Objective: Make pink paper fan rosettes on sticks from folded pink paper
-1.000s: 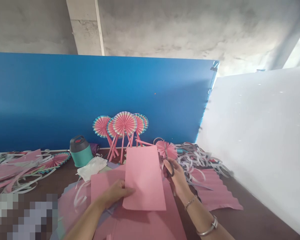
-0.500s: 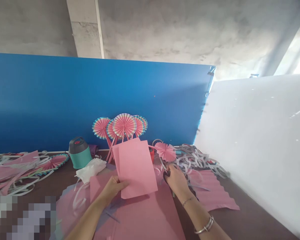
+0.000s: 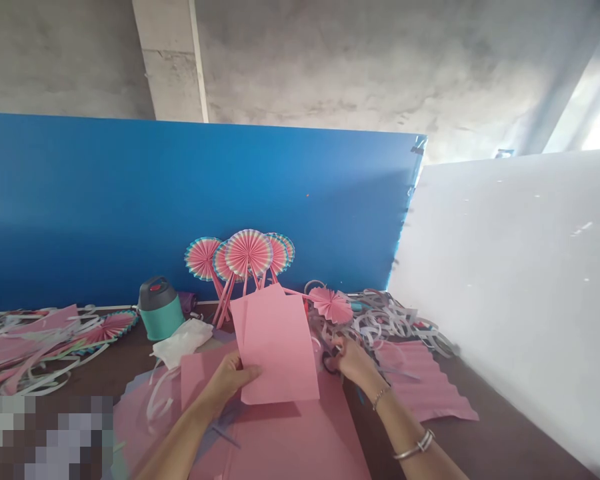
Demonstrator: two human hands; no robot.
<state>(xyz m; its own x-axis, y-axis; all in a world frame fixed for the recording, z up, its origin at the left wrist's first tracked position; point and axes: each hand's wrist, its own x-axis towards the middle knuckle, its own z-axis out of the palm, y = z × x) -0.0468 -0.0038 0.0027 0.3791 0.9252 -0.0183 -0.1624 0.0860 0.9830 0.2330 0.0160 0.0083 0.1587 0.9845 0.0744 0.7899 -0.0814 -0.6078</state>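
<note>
Pink paper sheets (image 3: 280,350), overlapping and slightly fanned, are held up by my left hand (image 3: 233,380), its thumb across their lower left part. My right hand (image 3: 350,363) is closed around the dark handles of scissors (image 3: 329,362), just right of the sheets; the blades are hard to make out. Beneath the held sheets lies larger pink paper (image 3: 300,440) on the dark table. A pink pleated rosette (image 3: 331,305) is beyond my right hand.
Pink pleated fans (image 3: 249,253) stand against the blue partition (image 3: 130,200). A teal container (image 3: 163,317) and white plastic (image 3: 184,341) are at left. Paper strips (image 3: 390,320) pile up at the back right, near rippled pink paper (image 3: 425,387). More strips (image 3: 50,360) lie far left.
The held sheets have shifted slightly down and right and fanned a little differently. My right hand has lowered a little, turning the scissors, whose blades no longer show clearly.
</note>
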